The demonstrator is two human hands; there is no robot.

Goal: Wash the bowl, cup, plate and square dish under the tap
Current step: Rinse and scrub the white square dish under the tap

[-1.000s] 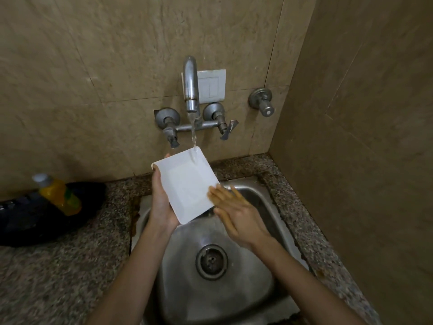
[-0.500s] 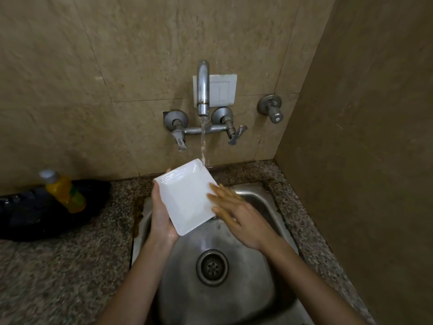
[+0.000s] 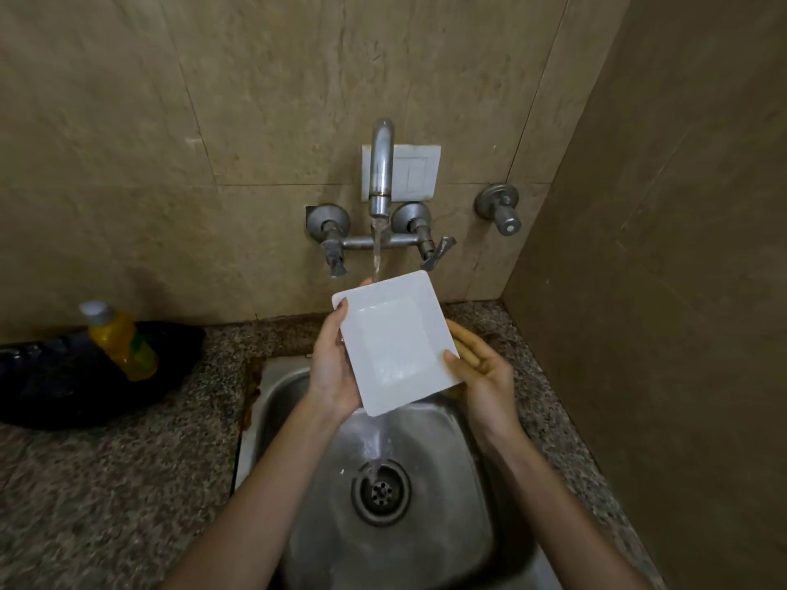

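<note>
A white square dish (image 3: 396,340) is held tilted over the steel sink (image 3: 468,525), its hollow side facing me. My left hand (image 3: 330,368) grips its left edge, thumb on the rim. My right hand (image 3: 479,368) holds its right edge, thumb on the front and fingers behind. Water runs from the tap (image 3: 380,172) onto the dish's top edge and drains off its lower corner toward the drain (image 3: 381,491). The bowl, cup and plate are not in view.
A yellow bottle (image 3: 119,340) with a grey cap leans in a black bag (image 3: 55,385) on the granite counter (image 3: 106,483) at the left. A second valve (image 3: 500,206) juts from the wall. A tiled side wall closes the right.
The dish has been turned so its hollow side faces me instead of its back. My right hand moved from rubbing the surface to holding the right edge.
</note>
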